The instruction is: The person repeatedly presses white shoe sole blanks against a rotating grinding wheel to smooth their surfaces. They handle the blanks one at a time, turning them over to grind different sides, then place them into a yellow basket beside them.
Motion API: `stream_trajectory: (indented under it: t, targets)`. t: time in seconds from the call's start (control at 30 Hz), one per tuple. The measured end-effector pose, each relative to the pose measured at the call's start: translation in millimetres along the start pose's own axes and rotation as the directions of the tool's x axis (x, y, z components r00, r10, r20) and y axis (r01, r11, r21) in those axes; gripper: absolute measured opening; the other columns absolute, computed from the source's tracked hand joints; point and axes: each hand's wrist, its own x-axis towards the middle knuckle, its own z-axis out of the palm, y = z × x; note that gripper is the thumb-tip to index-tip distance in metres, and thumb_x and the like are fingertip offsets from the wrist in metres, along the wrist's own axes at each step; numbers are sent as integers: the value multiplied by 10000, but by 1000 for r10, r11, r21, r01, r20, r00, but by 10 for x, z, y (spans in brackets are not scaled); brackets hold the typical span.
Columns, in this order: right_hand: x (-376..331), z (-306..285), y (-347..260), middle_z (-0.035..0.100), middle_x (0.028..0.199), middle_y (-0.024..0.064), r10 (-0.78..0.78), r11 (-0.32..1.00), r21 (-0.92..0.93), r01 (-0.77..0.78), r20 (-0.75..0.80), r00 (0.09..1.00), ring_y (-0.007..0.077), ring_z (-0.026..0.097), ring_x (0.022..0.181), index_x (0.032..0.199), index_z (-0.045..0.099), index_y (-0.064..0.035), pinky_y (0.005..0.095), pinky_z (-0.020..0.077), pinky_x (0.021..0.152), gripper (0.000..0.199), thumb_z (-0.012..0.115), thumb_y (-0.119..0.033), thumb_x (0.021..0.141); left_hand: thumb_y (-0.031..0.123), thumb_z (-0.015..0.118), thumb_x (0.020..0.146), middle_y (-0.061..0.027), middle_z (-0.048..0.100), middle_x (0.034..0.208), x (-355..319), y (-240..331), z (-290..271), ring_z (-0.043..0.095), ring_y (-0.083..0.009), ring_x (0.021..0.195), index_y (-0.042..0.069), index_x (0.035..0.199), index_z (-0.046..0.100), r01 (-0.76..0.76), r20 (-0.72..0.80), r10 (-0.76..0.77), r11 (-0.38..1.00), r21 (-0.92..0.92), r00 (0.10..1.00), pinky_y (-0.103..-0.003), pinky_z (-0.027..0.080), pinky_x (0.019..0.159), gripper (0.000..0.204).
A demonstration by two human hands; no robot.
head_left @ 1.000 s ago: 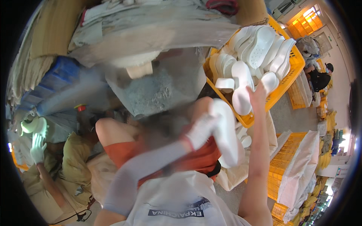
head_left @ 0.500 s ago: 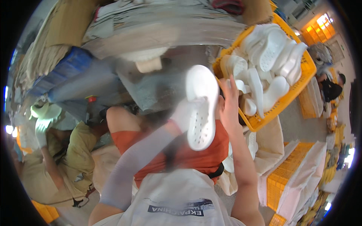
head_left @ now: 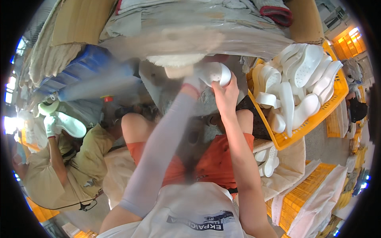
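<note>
Head view shows, nearest and behind the hands, a white shirt (head_left: 194, 210) and red-orange shorts (head_left: 222, 158). Farther forward, both hands are grasping one white shoe (head_left: 212, 70): the left hand (head_left: 194, 80), in a white glove with red cuff, is blurred but closed about its left part, and the bare right hand (head_left: 227, 94) pinches its right end, with the thumb on the near side. Just left of the shoe is a pale fluffy pad (head_left: 176, 60); if they touch, I cannot tell. Below the hands is a grey dusty sheet (head_left: 164, 89). To the right of the hands, a yellow crate (head_left: 313, 130) bears many piled white shoes (head_left: 309, 65). Well to the left, a co-worker's gloved hand (head_left: 50, 125) is at another shoe (head_left: 71, 125). Beyond the hands lies a stack of whitish cloth (head_left: 202, 10).
</note>
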Motion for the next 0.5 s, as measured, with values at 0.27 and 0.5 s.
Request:
stream_trajectory:
  t: [0.27,0.5]
  targets:
    - [496,253,114,660,995,139,207,962,-199,-186,87,974,243,686,896,1144,625,103,352,564,755,445,673,-234,857,526,585,984,-173,757,1007,-704,741,-879,728,-357,924,104,1221,708,-62,140,-28,800,597,990,-441,562,817,499]
    - [-81,-362,-339,656,1265,280,205,902,-422,-94,226,952,355,674,1154,1447,484,49,392,513,994,637,607,-173,862,245,655,1027,-62,690,1040,-599,460,-52,666,-184,954,-3,1206,680,-7,-57,-31,820,-573,998,-339,552,842,307]
